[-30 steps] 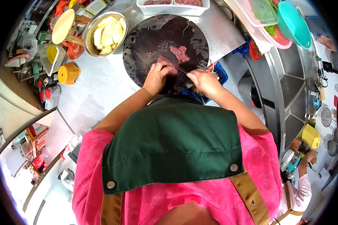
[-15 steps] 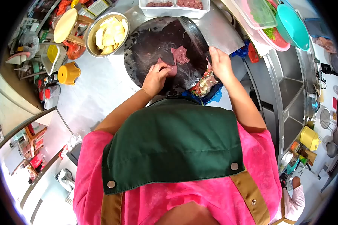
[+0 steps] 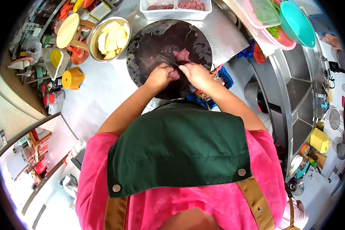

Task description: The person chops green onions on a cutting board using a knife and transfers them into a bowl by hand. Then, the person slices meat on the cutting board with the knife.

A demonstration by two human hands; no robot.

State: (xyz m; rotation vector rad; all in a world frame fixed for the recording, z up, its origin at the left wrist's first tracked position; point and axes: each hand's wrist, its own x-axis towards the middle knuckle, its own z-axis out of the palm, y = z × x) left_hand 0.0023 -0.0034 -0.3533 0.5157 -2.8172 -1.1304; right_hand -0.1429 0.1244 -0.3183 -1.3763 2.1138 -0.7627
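A round dark chopping board (image 3: 149, 40) lies in front of me. My left hand (image 3: 158, 78) is closed on a piece of raw red meat (image 3: 174, 75) near the board's front half. The fingers of my right hand (image 3: 195, 74) are wrapped round a cleaver (image 3: 165, 58), whose blade shows nearly edge-on as a thin dark line slanting to the upper left. Its handle is hidden by the hand. Just beyond the blade rests another lump of raw meat (image 3: 183, 55). Whether the edge touches the held meat, I cannot tell.
Behind the board stands a white plastic tray (image 3: 176, 14) with minced or chopped meat. A steel bowl (image 3: 92, 40) of pale yellow pieces is at the left. Scraps fill a blue bag (image 3: 227, 76) beside the board. A turquoise basin (image 3: 299, 25) stands at the right.
My right hand has swung the cleaver from the board's right edge inward to beside my left hand. The blade has turned from broadside to nearly edge-on.
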